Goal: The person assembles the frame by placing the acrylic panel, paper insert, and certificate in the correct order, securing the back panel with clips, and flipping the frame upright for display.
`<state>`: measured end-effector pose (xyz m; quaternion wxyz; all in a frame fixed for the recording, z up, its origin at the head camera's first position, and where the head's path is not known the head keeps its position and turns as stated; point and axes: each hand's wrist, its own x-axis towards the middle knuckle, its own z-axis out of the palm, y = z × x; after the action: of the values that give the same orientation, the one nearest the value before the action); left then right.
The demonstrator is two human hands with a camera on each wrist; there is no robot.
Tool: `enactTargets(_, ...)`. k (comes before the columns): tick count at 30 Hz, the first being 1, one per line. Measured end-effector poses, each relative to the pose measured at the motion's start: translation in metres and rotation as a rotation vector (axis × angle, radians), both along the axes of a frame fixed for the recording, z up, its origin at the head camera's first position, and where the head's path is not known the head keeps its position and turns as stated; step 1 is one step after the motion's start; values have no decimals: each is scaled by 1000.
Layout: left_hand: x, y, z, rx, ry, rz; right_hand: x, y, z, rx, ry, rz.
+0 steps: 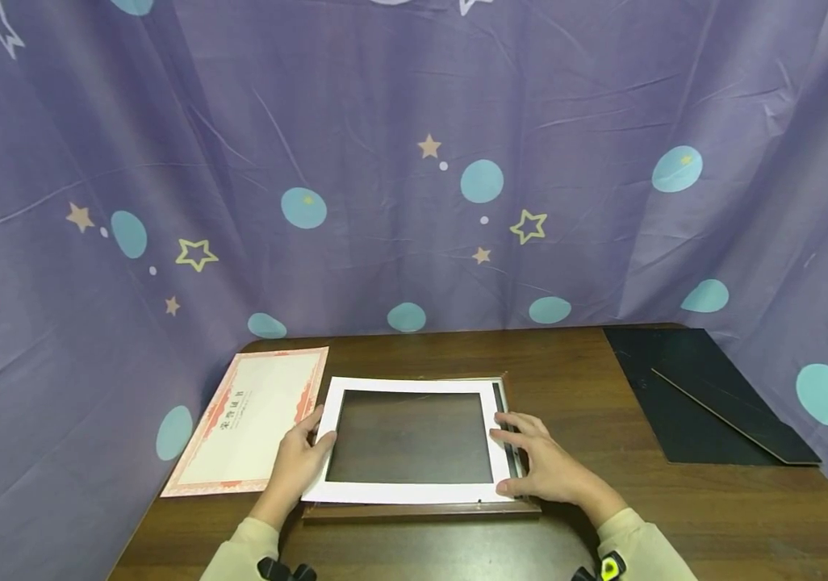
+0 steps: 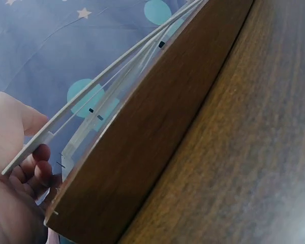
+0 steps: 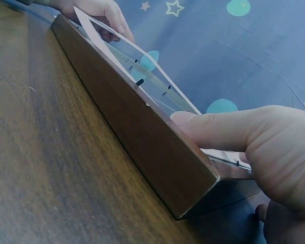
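The left hand (image 1: pixel 298 464) is grasping the left end of a white border (image 1: pixel 407 493), with its thumb on top and its fingers underneath. The white border has a big hole in the middle, and it sits over a brown frame (image 1: pixel 421 512) on the worktop (image 1: pixel 566 379). It is tilted, with its left end lifted off the frame and its right end low. The right hand (image 1: pixel 545 464) is not clenched; its loose, spread fingers and thumb touch the right end. A pink-edged paper (image 1: pixel 269 452) lies to the left. A black board (image 1: pixel 646 355) lies well apart on the right. Behind hangs a purple cloth (image 1: pixel 385 97) with stars.
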<state>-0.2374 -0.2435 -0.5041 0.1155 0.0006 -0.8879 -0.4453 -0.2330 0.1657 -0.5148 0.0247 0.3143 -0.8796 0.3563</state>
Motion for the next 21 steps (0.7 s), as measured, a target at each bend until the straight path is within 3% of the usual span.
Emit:
enactTargets(6,1,1,-1,-12,10,-18,0,0,0,-1,26,12)
enactTargets(12,1,5,-1,-20,-29,-36,1,0,1,4,-23,15)
enactTargets(21,-4,9,-1,-96,-4,-31,0,2,1,0,-55,17)
